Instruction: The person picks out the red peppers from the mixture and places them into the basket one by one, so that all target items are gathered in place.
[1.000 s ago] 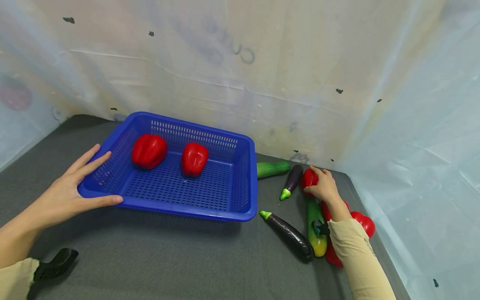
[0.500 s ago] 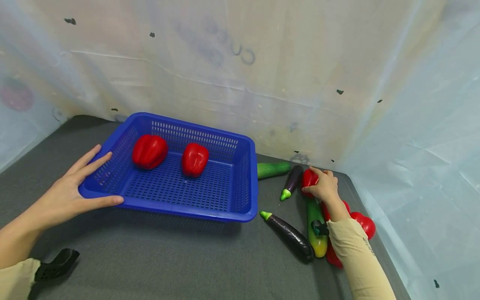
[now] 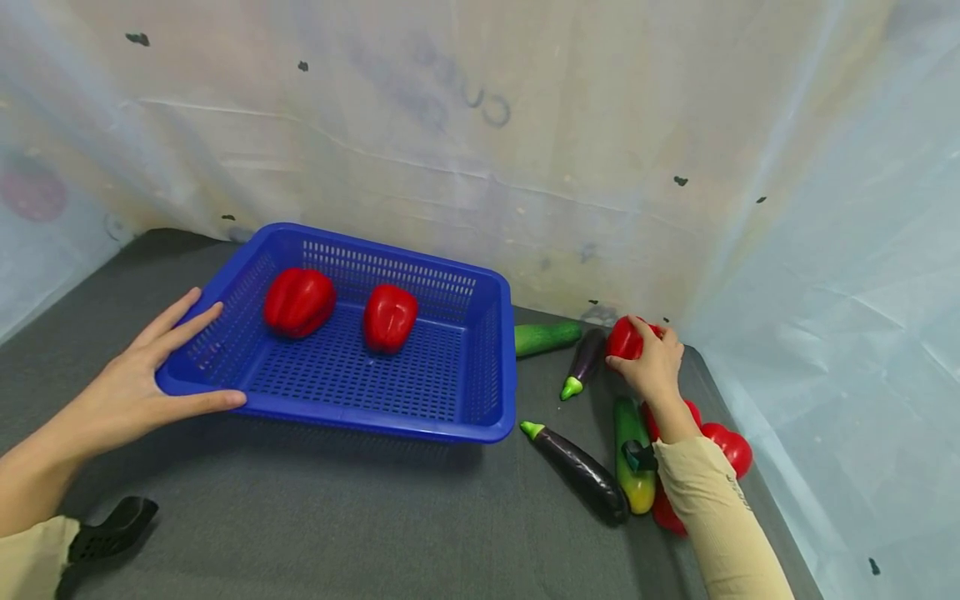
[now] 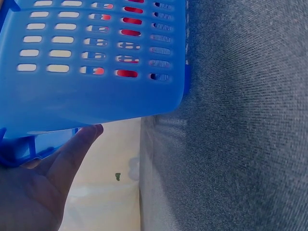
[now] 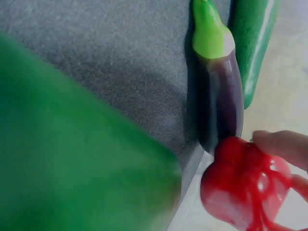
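Note:
My left hand point(image 3: 146, 375) rests on the near left corner of a blue plastic basket point(image 3: 375, 429), its fingers straight over the left rim and its thumb along the front rim. Two red bell peppers point(image 3: 299, 303) lie inside it. At the far right my right hand point(image 3: 654, 362) holds another red bell pepper point(image 3: 624, 338) between thumb and fingers. In the right wrist view this bell pepper point(image 5: 243, 185) overlaps the end of a dark eggplant point(image 5: 221, 91) with a green cap. A green zucchini point(image 3: 632, 425) lies below that hand.
Another eggplant point(image 3: 577, 471) lies diagonally in front. A cucumber-like green vegetable point(image 3: 547, 338) lies behind the basket's right side. More red bell peppers point(image 3: 729, 448) sit partly hidden under the right forearm. Plastic sheeting point(image 3: 480, 150) walls the back and sides of the grey table point(image 3: 375, 525).
My right hand has raised the red bell pepper and moved it slightly back, uncovering the zucchini's far end. The left hand and basket have not visibly moved.

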A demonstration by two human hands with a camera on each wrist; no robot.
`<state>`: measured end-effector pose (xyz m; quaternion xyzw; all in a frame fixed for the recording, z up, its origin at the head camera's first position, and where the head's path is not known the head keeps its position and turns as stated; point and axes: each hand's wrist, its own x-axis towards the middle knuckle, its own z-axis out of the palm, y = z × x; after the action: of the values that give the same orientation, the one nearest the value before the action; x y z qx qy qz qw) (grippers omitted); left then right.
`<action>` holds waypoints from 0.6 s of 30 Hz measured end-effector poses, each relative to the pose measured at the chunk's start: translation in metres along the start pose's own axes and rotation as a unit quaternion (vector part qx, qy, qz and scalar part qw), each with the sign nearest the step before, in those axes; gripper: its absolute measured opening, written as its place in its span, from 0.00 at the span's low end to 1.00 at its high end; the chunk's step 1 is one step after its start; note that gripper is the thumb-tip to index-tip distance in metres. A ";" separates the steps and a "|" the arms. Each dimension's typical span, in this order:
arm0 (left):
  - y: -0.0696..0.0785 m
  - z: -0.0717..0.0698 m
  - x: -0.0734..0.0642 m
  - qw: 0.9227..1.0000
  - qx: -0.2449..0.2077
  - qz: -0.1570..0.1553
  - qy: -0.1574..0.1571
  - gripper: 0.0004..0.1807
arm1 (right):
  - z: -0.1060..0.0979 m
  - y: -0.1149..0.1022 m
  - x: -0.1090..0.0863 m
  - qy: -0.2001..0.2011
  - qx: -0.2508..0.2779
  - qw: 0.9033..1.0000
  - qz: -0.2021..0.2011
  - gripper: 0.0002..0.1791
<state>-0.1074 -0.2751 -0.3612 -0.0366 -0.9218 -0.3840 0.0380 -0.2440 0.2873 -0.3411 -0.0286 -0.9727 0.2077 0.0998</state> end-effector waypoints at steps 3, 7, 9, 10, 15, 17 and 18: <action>0.000 0.000 0.000 1.000 0.001 0.001 0.000 0.59 | 0.002 0.000 0.000 0.023 0.015 1.000 -0.007 0.39; -0.001 0.000 0.000 1.000 0.002 0.000 0.000 0.59 | 0.003 -0.001 0.000 0.049 0.028 0.998 -0.024 0.39; -0.001 0.001 0.000 1.000 0.003 -0.001 0.001 0.59 | 0.004 -0.001 0.001 0.061 0.034 0.997 -0.031 0.40; -0.001 0.001 0.000 1.000 0.003 0.000 0.001 0.59 | 0.004 -0.001 0.001 0.068 0.036 0.996 -0.034 0.40; -0.001 0.001 0.001 1.000 0.009 -0.002 0.004 0.60 | 0.004 -0.001 0.002 0.101 0.048 0.993 -0.046 0.39; -0.002 0.002 0.002 1.000 0.011 -0.004 0.004 0.60 | 0.004 -0.001 0.003 0.114 0.053 0.991 -0.056 0.39; -0.002 0.002 0.002 1.000 0.013 -0.005 0.004 0.60 | 0.004 -0.001 0.004 0.120 0.056 0.989 -0.061 0.39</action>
<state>-0.1093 -0.2751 -0.3633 -0.0297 -0.9267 -0.3725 0.0400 -0.2483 0.2854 -0.3438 0.0112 -0.9404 0.2502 0.2300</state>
